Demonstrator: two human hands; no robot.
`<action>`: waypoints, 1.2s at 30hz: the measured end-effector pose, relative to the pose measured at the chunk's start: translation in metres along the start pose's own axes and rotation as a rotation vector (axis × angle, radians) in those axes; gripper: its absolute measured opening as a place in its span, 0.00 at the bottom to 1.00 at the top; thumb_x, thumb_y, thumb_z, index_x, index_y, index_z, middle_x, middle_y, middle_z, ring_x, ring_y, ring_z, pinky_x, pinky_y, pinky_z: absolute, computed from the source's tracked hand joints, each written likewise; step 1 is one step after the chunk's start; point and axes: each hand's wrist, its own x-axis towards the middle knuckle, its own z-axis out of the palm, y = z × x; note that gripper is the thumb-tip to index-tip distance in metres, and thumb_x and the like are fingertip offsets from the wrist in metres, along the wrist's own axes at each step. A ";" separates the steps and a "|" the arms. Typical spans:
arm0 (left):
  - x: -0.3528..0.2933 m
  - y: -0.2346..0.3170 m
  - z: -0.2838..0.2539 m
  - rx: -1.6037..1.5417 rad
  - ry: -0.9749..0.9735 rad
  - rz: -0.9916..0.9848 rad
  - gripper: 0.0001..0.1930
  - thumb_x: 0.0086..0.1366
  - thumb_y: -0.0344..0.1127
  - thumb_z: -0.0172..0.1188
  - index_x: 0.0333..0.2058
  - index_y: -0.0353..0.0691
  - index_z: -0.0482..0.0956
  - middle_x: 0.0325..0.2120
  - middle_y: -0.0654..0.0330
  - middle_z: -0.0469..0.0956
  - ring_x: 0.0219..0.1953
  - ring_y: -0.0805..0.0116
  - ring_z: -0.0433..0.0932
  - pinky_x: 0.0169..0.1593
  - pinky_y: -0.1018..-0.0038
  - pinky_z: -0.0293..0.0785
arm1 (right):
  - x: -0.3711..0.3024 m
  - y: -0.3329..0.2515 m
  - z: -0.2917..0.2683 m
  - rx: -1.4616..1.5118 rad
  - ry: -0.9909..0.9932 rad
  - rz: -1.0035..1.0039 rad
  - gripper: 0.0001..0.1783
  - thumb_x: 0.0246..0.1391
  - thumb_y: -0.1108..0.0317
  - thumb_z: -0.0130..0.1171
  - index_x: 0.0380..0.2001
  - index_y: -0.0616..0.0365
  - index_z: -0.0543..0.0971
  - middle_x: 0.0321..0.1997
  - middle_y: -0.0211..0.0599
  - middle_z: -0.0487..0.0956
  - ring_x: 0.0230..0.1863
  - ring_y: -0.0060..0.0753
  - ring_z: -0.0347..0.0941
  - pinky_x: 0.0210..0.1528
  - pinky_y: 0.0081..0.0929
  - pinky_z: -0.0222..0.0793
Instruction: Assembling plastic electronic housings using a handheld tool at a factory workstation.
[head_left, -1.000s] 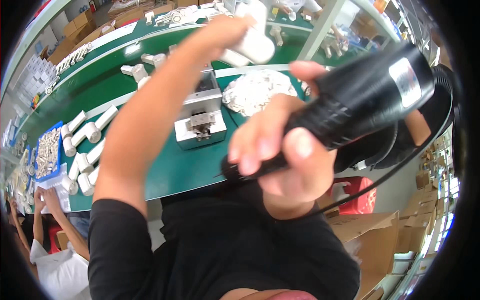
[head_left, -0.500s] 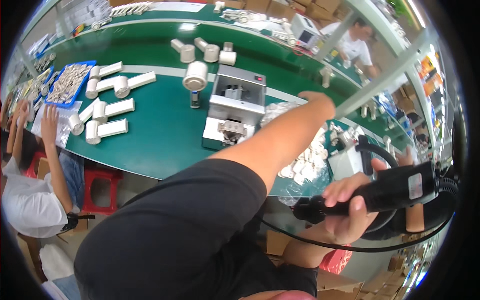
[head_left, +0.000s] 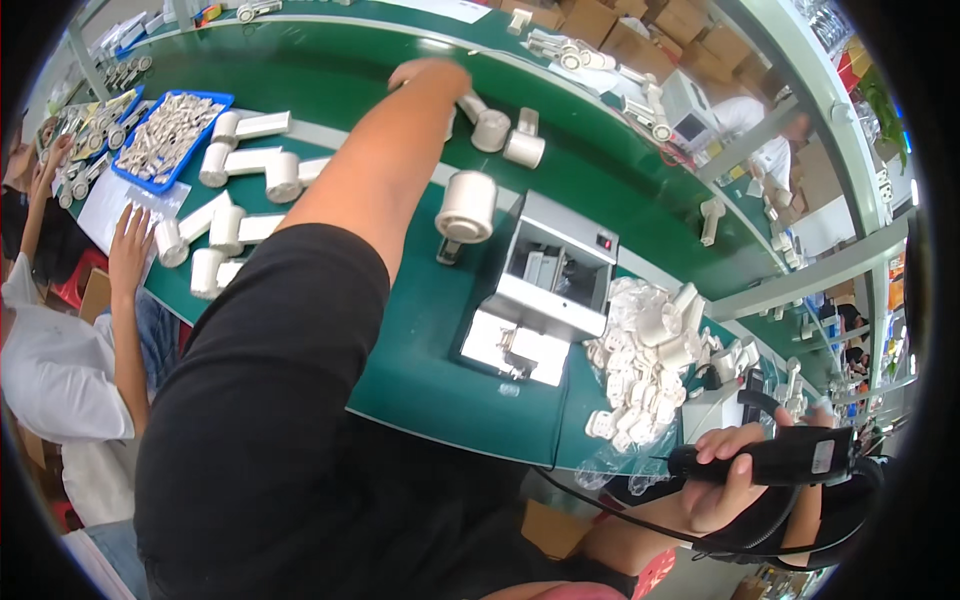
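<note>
- Your left hand (head_left: pixel 428 72) stretches far across the green table (head_left: pixel 420 330) onto a white cylindrical part (head_left: pixel 490 130); its grip can't be told.
- Your right hand (head_left: pixel 725 470) grips a black corded tool (head_left: pixel 775 460), well apart, off the table's near edge.

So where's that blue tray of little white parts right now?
The blue tray sits at the upper left of the head view, on the green table. White cylinders lie just right of it, and another person's hand rests below it.
</note>
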 end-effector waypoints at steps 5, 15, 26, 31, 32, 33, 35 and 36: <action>0.029 -0.006 0.019 -0.223 -0.221 -0.163 0.28 0.59 0.62 0.44 0.51 0.52 0.73 0.51 0.63 0.72 0.51 0.64 0.72 0.49 0.67 0.69 | 0.008 0.011 0.003 -0.008 0.015 0.006 0.40 0.46 0.60 0.61 0.56 0.69 0.53 0.19 0.38 0.68 0.15 0.29 0.65 0.21 0.27 0.68; 0.003 0.025 0.023 -0.150 -0.262 -0.138 0.28 0.54 0.67 0.52 0.39 0.51 0.80 0.37 0.63 0.79 0.35 0.69 0.79 0.39 0.72 0.75 | 0.011 0.022 -0.009 -0.032 0.118 0.006 0.42 0.43 0.61 0.65 0.55 0.68 0.54 0.19 0.37 0.68 0.15 0.29 0.65 0.21 0.27 0.68; 0.068 -0.032 0.053 -0.668 -0.365 0.157 0.15 0.48 0.47 0.61 0.33 0.45 0.79 0.31 0.59 0.78 0.31 0.65 0.75 0.37 0.65 0.71 | 0.003 0.008 -0.025 0.021 0.203 0.069 0.42 0.40 0.66 0.67 0.54 0.70 0.55 0.19 0.35 0.69 0.18 0.28 0.67 0.24 0.22 0.67; 0.003 -0.026 0.009 -1.005 -0.400 0.140 0.16 0.51 0.45 0.59 0.34 0.40 0.78 0.30 0.57 0.78 0.31 0.64 0.77 0.36 0.66 0.71 | 0.006 0.007 -0.032 0.035 0.181 0.110 0.40 0.37 0.70 0.66 0.52 0.71 0.57 0.19 0.38 0.71 0.19 0.28 0.68 0.25 0.19 0.65; -0.010 -0.017 -0.003 -1.031 -0.359 0.210 0.18 0.53 0.45 0.58 0.37 0.38 0.77 0.33 0.56 0.78 0.32 0.64 0.77 0.37 0.66 0.72 | 0.005 0.006 -0.033 0.030 0.194 0.121 0.41 0.36 0.71 0.66 0.53 0.71 0.58 0.19 0.38 0.71 0.20 0.27 0.68 0.26 0.18 0.65; -0.019 -0.013 -0.019 -1.029 -0.428 0.222 0.19 0.53 0.46 0.59 0.39 0.37 0.77 0.34 0.56 0.78 0.34 0.64 0.78 0.39 0.67 0.73 | 0.006 0.010 -0.036 0.059 0.163 0.096 0.40 0.36 0.72 0.66 0.53 0.72 0.58 0.19 0.38 0.72 0.20 0.27 0.68 0.26 0.17 0.64; -0.059 0.045 -0.050 -0.887 -0.384 0.340 0.21 0.53 0.47 0.60 0.39 0.37 0.76 0.34 0.56 0.78 0.34 0.66 0.78 0.39 0.68 0.74 | 0.004 0.005 -0.042 0.059 0.170 0.092 0.40 0.36 0.73 0.65 0.53 0.72 0.58 0.19 0.38 0.72 0.20 0.26 0.68 0.26 0.16 0.63; -0.080 0.078 -0.063 -0.838 -0.410 0.455 0.20 0.55 0.48 0.58 0.38 0.38 0.76 0.33 0.57 0.78 0.34 0.67 0.78 0.39 0.69 0.73 | 0.001 0.002 -0.044 0.060 0.183 0.087 0.40 0.36 0.73 0.65 0.53 0.72 0.58 0.19 0.38 0.72 0.21 0.26 0.68 0.26 0.16 0.63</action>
